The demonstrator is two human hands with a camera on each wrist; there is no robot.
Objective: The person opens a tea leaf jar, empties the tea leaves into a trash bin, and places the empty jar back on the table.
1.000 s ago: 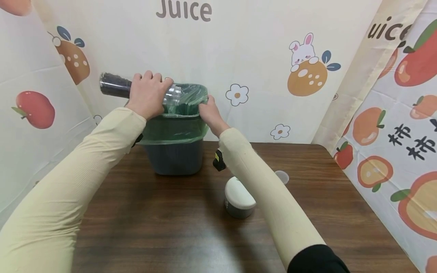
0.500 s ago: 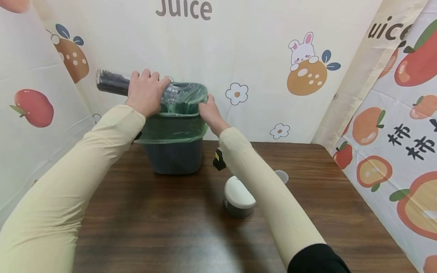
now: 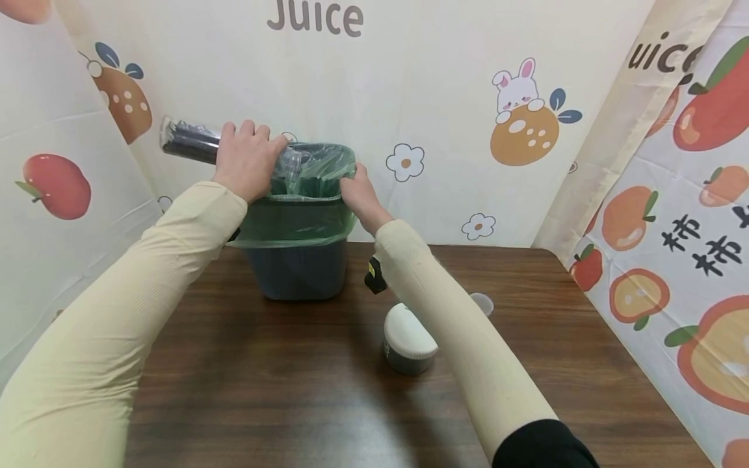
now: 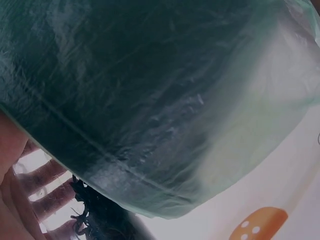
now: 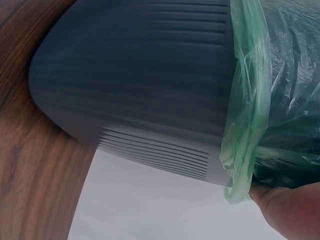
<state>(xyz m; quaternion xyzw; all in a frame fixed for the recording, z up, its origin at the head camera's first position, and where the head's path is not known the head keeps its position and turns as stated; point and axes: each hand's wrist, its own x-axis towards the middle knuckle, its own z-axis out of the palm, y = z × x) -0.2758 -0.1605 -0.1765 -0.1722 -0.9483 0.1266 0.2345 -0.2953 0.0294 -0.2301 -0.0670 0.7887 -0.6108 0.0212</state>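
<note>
My left hand (image 3: 247, 161) grips a clear jar (image 3: 196, 141) with dark contents, tilted nearly on its side, its mouth end over a grey bin (image 3: 301, 270) lined with a green bag (image 3: 298, 223). Dark strands show beside the left fingers in the left wrist view. At the bin's right rim, my right hand (image 3: 364, 197) pinches the bag's edge; its thumb side also shows at the lower right of the right wrist view, against the bag (image 5: 250, 100). The bin's inside is mostly hidden.
A white-lidded jar with a grey base (image 3: 409, 338) stands on the brown table (image 3: 281, 383) beside my right forearm. Past that forearm lies a small translucent disc (image 3: 483, 303). Printed cloth (image 3: 433, 78) hangs behind and on both sides.
The left hand and the tilted jar have shifted slightly left, and the jar's far end is a little higher. The right hand has stayed at the bin's rim.
</note>
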